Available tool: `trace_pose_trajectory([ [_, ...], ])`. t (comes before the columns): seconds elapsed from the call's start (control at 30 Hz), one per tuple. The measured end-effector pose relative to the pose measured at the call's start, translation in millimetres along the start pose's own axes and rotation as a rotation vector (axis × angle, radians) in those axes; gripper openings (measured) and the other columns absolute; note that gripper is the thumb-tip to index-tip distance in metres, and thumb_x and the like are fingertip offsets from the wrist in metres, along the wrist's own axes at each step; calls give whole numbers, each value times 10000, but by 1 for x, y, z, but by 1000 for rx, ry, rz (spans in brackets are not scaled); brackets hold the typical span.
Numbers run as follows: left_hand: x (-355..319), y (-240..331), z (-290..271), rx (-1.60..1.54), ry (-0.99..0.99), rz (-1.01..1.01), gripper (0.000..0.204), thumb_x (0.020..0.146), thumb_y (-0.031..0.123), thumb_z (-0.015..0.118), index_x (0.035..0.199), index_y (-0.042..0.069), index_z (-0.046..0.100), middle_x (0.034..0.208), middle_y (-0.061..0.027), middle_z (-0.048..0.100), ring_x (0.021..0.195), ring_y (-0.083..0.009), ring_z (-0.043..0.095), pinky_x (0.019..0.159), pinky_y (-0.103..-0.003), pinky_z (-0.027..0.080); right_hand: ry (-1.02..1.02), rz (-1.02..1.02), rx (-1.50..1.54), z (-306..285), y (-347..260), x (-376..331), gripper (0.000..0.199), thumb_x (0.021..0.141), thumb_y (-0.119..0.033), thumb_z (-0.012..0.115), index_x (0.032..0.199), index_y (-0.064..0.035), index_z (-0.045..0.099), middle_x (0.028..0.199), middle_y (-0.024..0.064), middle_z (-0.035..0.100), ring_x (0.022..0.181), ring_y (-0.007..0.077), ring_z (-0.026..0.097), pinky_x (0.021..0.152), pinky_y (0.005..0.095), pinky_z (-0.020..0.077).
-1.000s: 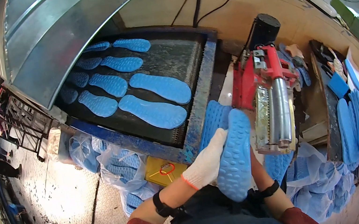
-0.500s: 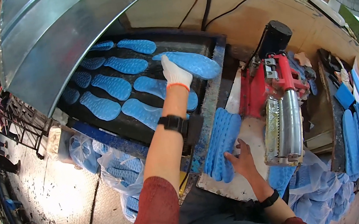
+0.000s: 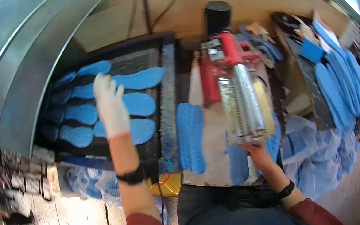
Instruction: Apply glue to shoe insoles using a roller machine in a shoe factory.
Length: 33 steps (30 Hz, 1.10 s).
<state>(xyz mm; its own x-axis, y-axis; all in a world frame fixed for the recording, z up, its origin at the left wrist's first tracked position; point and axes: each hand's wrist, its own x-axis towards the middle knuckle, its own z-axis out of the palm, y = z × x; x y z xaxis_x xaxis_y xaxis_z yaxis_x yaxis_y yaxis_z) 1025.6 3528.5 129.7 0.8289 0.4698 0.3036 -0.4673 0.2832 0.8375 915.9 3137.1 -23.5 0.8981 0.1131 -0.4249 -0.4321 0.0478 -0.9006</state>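
My left hand [image 3: 112,107], in a white glove, is over the black belt [image 3: 133,59] among rows of blue insoles, its fingers stretched and slightly blurred. An insole [image 3: 141,79] lies just right of its fingertips, and another [image 3: 139,104] lies beside the palm. My bare right hand [image 3: 258,155] is at the near end of a red machine [image 3: 231,51] with a shiny metal roller [image 3: 248,101]; its fingers are mostly hidden there. Left of that hand, a blue insole [image 3: 238,162] lies on the pale board, partly under the machine. Whether the hand grips anything is hidden.
A pile of blue insoles [image 3: 191,137] is on the board between belt and machine. More insoles [image 3: 347,89] stand upright at the right. Plastic bags of blue pieces [image 3: 313,154] sit below. A sheet-metal hood [image 3: 35,46] overhangs the belt's left side.
The view has swung right. My left hand has let go of the insole, which now lies on the belt, and moved left. My right hand has gone from the pile to the machine's near end.
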Motion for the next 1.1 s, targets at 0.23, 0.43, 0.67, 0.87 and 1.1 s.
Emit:
trace_pose_trajectory([
  [0.23, -124, 16, 65, -62, 20, -239, 529, 979, 287, 399, 1404, -11, 298, 1330, -245, 413, 1241, -354, 431, 1041, -434, 371, 550, -753, -620, -75, -81, -33, 387, 842, 14, 514, 1228, -15, 514, 1051, 151, 577, 920, 245, 560, 846, 321, 430],
  [0.43, -145, -2, 147, -304, -332, -285, 618, 981, 382, 407, 1446, 12, 242, 1432, -221, 332, 1301, -327, 368, 1081, -448, 305, 574, -1199, -1202, -75, -169, -6, 532, 723, 82, 542, 1158, -208, 635, 993, 139, 544, 918, 316, 533, 801, 383, 461],
  [0.67, -122, -35, 184, -97, -426, -163, 675, 998, 458, 322, 1483, 31, 127, 1537, -196, 131, 1430, -319, 129, 1161, -425, 129, 254, -1202, -967, -32, -163, -7, 414, 810, 40, 570, 1196, -111, 591, 1049, 106, 590, 918, 262, 567, 794, 350, 475],
  [0.87, -125, -115, 123, 80, -524, -329, 695, 990, 543, 253, 1495, 91, 101, 1407, -165, 354, 1236, -232, 426, 1077, -379, 307, 591, -818, -204, -67, -78, -13, 376, 848, 20, 542, 1222, -18, 529, 1046, 141, 620, 956, 276, 579, 821, 356, 456],
  [1.1, -178, -56, 91, -220, -450, -752, 665, 1004, 506, 237, 1463, 24, 217, 1406, -92, 387, 1253, -190, 409, 1079, -356, 319, 342, -744, -1337, -42, 10, 15, 378, 782, -138, 609, 1144, -31, 590, 1131, 202, 580, 1072, 398, 519, 913, 507, 402],
])
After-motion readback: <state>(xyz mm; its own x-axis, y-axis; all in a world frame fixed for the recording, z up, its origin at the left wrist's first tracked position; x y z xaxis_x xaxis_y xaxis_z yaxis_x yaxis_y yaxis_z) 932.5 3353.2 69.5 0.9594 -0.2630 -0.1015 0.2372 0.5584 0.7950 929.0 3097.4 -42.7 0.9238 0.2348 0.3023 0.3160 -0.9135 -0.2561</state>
